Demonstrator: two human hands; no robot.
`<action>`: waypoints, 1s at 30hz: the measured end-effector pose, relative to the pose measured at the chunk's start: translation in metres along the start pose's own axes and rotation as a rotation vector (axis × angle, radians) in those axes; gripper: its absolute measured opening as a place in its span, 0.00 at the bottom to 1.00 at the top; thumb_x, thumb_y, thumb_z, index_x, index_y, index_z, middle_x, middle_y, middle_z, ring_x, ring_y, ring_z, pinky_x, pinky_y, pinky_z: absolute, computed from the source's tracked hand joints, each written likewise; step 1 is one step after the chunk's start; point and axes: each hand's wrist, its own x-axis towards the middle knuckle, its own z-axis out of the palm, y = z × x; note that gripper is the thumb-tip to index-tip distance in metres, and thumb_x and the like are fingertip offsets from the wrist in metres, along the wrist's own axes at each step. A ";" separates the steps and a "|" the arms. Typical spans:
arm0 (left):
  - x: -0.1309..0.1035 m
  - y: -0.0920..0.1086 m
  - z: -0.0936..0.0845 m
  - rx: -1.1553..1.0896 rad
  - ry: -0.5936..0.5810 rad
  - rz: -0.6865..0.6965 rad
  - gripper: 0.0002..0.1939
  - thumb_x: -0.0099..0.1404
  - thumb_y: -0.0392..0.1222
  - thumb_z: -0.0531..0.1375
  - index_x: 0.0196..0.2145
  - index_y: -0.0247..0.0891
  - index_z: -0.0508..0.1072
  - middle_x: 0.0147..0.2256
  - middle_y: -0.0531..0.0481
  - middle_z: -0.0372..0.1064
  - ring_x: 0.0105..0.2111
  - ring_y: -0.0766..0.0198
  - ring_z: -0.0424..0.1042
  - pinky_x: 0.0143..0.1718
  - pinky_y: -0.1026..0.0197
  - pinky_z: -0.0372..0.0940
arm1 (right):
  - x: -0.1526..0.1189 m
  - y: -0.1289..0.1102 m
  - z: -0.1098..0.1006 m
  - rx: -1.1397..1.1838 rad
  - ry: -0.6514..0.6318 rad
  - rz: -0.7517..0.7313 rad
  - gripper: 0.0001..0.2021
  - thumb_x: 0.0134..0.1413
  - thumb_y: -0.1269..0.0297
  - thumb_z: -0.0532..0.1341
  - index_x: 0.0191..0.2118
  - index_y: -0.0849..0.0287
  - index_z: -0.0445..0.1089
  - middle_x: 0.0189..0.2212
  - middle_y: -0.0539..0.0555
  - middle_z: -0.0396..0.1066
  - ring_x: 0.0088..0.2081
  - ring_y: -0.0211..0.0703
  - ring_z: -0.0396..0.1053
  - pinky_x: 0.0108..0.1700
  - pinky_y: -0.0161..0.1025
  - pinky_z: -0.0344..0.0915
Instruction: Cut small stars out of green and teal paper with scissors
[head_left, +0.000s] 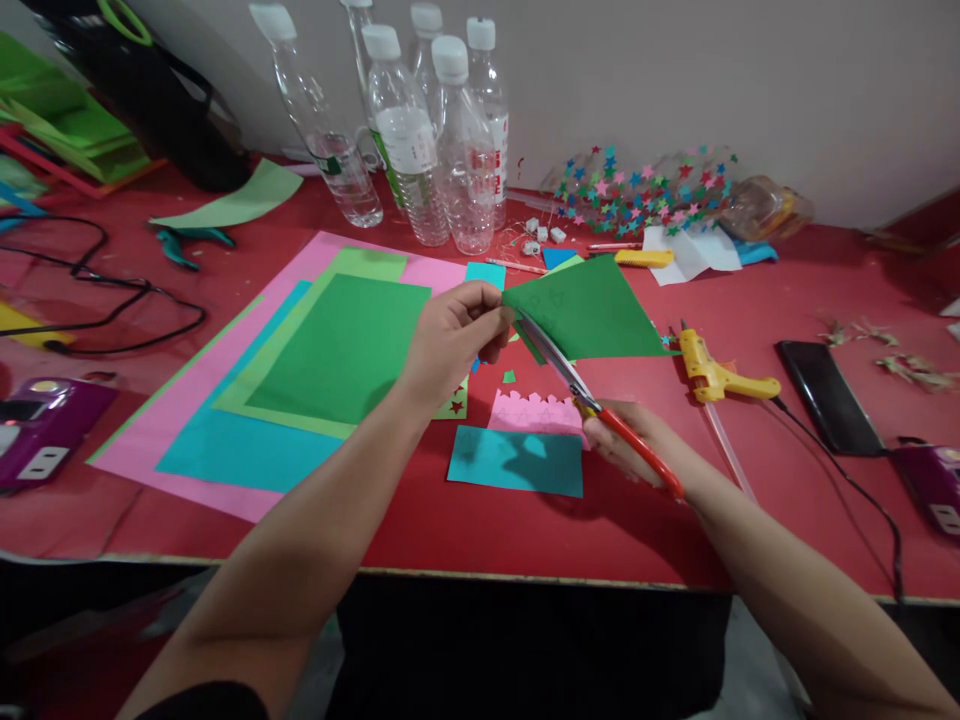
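My left hand (466,325) pinches the left corner of a dark green sheet of paper (600,310), which is lifted off the table and has faint drawn shapes near that corner. My right hand (634,440) grips red-handled scissors (641,450), their blades pointing up and left at the paper's edge close to my left fingertips. Below the scissors lie a pink paper strip (529,412) with a notched top edge and a blue paper rectangle (517,460). A small green scrap (509,377) rests beside them. Part of a light green piece with star shapes (457,405) shows near my left wrist.
Stacked coloured sheets (225,440) spread at left. Several clear plastic bottles (465,150) stand by the wall; another bottle covered in stars (652,190) lies on its side. At right are a yellow glue gun (720,380) with its cord and a black phone (829,395).
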 end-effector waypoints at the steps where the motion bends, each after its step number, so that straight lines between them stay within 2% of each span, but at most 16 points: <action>1: 0.000 0.000 0.000 -0.010 -0.001 -0.003 0.08 0.54 0.38 0.63 0.22 0.37 0.68 0.15 0.57 0.63 0.14 0.75 0.60 0.16 0.69 0.55 | 0.000 0.001 0.000 -0.005 0.005 0.000 0.20 0.58 0.46 0.54 0.24 0.56 0.54 0.14 0.43 0.53 0.16 0.32 0.50 0.21 0.33 0.45; 6: 0.000 -0.001 0.000 -0.058 -0.015 -0.043 0.08 0.55 0.40 0.62 0.22 0.36 0.67 0.17 0.56 0.65 0.14 0.74 0.62 0.16 0.68 0.57 | 0.001 0.004 0.001 -0.021 0.003 0.000 0.18 0.59 0.50 0.53 0.24 0.56 0.54 0.14 0.42 0.52 0.16 0.31 0.49 0.21 0.33 0.45; 11: 0.000 -0.002 0.000 -0.047 0.002 -0.002 0.07 0.55 0.38 0.62 0.22 0.37 0.68 0.16 0.56 0.64 0.14 0.74 0.61 0.15 0.69 0.56 | 0.001 0.005 0.001 -0.010 0.002 0.004 0.17 0.59 0.52 0.54 0.24 0.56 0.54 0.14 0.42 0.52 0.15 0.31 0.49 0.20 0.33 0.46; 20: -0.001 -0.002 0.001 0.002 -0.018 0.018 0.07 0.56 0.36 0.60 0.22 0.37 0.67 0.15 0.57 0.63 0.14 0.74 0.60 0.15 0.69 0.56 | 0.002 0.007 0.002 -0.004 0.006 -0.040 0.21 0.57 0.44 0.53 0.25 0.56 0.55 0.14 0.43 0.53 0.16 0.31 0.49 0.20 0.33 0.45; 30: 0.000 -0.002 0.001 -0.004 -0.011 0.013 0.07 0.55 0.35 0.60 0.21 0.38 0.67 0.15 0.57 0.63 0.14 0.74 0.59 0.15 0.68 0.55 | 0.001 0.002 0.004 -0.003 0.024 -0.003 0.20 0.57 0.46 0.54 0.24 0.56 0.53 0.14 0.43 0.51 0.16 0.32 0.49 0.21 0.34 0.45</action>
